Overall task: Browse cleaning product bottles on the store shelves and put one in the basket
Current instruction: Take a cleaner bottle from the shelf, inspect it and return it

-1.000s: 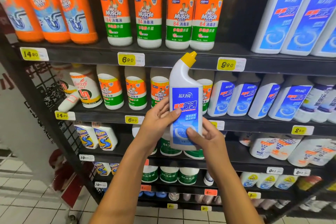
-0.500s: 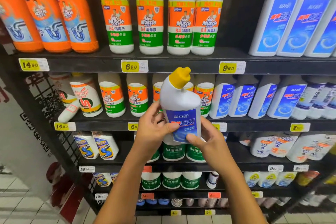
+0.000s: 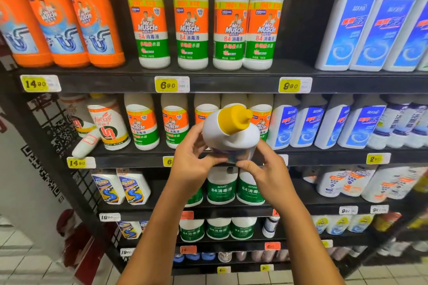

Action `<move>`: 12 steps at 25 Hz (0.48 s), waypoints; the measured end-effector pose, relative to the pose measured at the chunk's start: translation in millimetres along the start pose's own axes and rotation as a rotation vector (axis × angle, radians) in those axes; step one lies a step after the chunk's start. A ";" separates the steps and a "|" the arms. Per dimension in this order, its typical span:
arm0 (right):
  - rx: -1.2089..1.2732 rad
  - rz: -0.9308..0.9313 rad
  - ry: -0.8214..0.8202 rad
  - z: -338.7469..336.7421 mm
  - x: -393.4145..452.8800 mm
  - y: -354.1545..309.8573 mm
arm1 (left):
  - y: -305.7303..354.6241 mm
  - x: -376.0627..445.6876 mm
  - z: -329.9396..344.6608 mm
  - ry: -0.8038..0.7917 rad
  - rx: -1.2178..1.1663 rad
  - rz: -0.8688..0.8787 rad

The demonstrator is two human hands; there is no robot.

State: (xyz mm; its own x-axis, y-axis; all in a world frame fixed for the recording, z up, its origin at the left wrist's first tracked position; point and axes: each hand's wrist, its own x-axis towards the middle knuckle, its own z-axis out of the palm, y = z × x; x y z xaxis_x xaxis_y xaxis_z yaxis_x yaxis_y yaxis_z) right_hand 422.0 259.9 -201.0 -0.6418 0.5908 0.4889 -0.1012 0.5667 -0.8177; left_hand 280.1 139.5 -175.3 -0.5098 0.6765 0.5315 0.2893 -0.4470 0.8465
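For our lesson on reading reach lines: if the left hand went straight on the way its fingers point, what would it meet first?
The left hand already grips the tilted white bottle; beyond it, probably the Mr Muscle bottles on the shelf, though depth is unclear.

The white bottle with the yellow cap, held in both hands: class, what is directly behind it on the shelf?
Behind the white bottle, orange-and-green Mr Muscle bottles peek out on the middle shelf. Their lower labels are covered by it and both hands.

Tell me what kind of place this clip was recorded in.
Most likely a supermarket cleaning-products aisle: black shelves stacked with repeated Mr Muscle bottles, and yellow price tags along the shelf edges.
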 end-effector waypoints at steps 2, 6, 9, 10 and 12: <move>0.009 0.003 0.004 2.1 -1.3 0.3 | 2.7 -1.3 -2.0 -0.004 0.008 0.015; 0.056 0.014 -0.011 5.7 -2.7 3.7 | 3.7 -2.2 -6.0 -0.014 0.003 0.010; 0.120 0.038 -0.031 7.7 -5.4 2.7 | 3.3 -1.2 -9.7 -0.023 0.007 -0.027; 0.149 0.047 -0.038 8.1 -6.7 1.4 | 3.6 -1.0 -11.1 -0.028 0.005 -0.038; 0.201 0.083 -0.060 8.0 -10.1 -1.4 | 4.6 -1.8 -14.1 -0.043 -0.011 -0.071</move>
State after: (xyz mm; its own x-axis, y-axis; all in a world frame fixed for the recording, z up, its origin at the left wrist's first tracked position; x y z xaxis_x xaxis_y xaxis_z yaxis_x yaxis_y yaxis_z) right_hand 422.5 248.6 -207.2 -0.6976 0.5919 0.4038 -0.1922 0.3883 -0.9013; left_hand 270.9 127.9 -172.8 -0.4938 0.7309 0.4712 0.2449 -0.4030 0.8818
